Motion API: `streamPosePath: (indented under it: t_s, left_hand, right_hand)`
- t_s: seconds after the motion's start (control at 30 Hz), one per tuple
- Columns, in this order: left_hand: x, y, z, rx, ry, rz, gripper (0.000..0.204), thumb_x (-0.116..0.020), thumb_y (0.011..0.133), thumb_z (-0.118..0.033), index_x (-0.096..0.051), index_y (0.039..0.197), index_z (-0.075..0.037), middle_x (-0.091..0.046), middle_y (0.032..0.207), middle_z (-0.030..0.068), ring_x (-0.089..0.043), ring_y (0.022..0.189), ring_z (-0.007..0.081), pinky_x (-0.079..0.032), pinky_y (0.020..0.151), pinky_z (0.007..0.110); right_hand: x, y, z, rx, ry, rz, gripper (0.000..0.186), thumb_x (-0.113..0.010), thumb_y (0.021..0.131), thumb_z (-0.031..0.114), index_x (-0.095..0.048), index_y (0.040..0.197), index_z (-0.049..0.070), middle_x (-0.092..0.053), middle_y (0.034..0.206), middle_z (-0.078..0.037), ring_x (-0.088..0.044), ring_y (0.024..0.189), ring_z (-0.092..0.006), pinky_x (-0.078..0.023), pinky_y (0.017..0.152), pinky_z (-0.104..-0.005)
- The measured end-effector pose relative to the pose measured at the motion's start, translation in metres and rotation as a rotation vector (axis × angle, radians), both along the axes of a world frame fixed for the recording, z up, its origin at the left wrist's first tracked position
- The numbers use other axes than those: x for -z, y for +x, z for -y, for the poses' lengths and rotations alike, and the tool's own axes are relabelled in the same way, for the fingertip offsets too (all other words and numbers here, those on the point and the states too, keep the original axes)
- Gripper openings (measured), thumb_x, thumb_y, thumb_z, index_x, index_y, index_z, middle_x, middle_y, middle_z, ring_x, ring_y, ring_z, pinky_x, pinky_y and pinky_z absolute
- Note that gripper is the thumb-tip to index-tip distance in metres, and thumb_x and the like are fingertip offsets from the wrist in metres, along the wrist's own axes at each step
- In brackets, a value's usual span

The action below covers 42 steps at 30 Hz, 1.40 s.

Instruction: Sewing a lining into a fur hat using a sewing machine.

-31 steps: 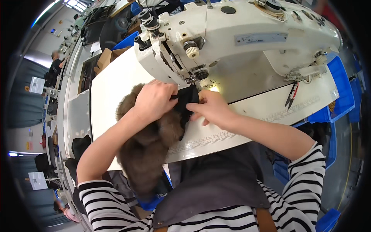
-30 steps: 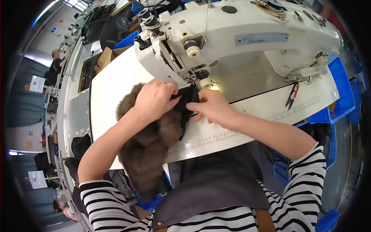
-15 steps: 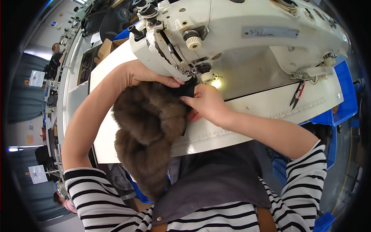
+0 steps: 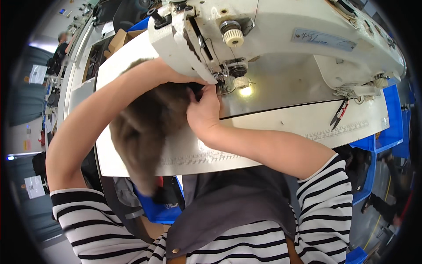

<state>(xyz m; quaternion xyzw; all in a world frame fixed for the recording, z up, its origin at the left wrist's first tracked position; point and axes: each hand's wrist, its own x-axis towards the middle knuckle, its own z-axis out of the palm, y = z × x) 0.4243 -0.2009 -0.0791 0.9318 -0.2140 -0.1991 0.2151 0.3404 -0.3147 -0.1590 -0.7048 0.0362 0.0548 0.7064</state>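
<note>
A brown fur piece (image 4: 145, 119) with black cloth (image 4: 195, 86) along its upper side lies at the left of a white sewing machine (image 4: 272, 35), blurred by motion at its lower end. My right hand (image 4: 204, 112) is closed in a pinch on the black cloth, just left of the presser foot (image 4: 224, 83). My left hand (image 4: 180, 75) reaches over the fur, its fingertips by the presser foot. The machine head covers part of this hand, and I cannot tell how its other fingers lie. A small lamp lights the metal plate beside the needle area.
Red-handled thread snips (image 4: 340, 115) lie on the white table (image 4: 272, 127) at the right, near a printed ruler strip. Blue bins (image 4: 389, 119) stand past the right edge, and another blue bin (image 4: 162, 213) sits below the table. A co-worker (image 4: 59, 50) is far left.
The fur has swung left and its upper part has spread behind my left forearm. My right hand has moved left, turning its fingers upward. The whole view has shifted slightly.
</note>
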Motion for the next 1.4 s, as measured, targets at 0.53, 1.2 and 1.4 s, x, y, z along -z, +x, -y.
streamPosePath:
  t_s: [0.53,1.2,1.4]
  left_hand:
    - [0.025,-0.088,0.045,-0.213,0.257,0.571,0.012,-0.073,0.081,-0.015,-0.073,0.081,-0.004,-0.072,0.087,0.0103,-0.067,0.094,0.026,-0.044,0.095,0.039]
    - [0.026,-0.095,0.045,-0.412,0.172,0.576,0.015,-0.079,0.078,-0.014,-0.078,0.092,-0.009,-0.069,0.086,0.0059,-0.064,0.095,0.0261,-0.044,0.093,0.039]
    - [0.03,-0.096,0.046,-0.329,0.167,0.705,0.009,-0.079,0.078,-0.016,-0.081,0.084,-0.008,-0.069,0.083,0.0049,-0.064,0.092,0.0252,-0.044,0.091,0.038]
  right_hand:
    - [-0.009,0.036,0.111,-0.658,0.195,-0.485,0.026,-0.065,0.1,0.014,-0.063,0.118,-0.005,-0.066,0.094,-0.01,-0.069,0.07,-0.0178,-0.06,0.062,-0.0315]
    - [-0.005,0.031,0.112,-0.672,0.29,-0.413,0.043,-0.063,0.101,0.013,-0.053,0.134,-0.012,-0.064,0.108,-0.015,-0.07,0.073,-0.0205,-0.061,0.061,-0.0314]
    - [0.0,0.026,0.112,-0.62,0.343,-0.374,0.034,-0.055,0.099,0.005,-0.058,0.128,-0.013,-0.068,0.105,-0.017,-0.073,0.074,-0.0202,-0.062,0.061,-0.0306]
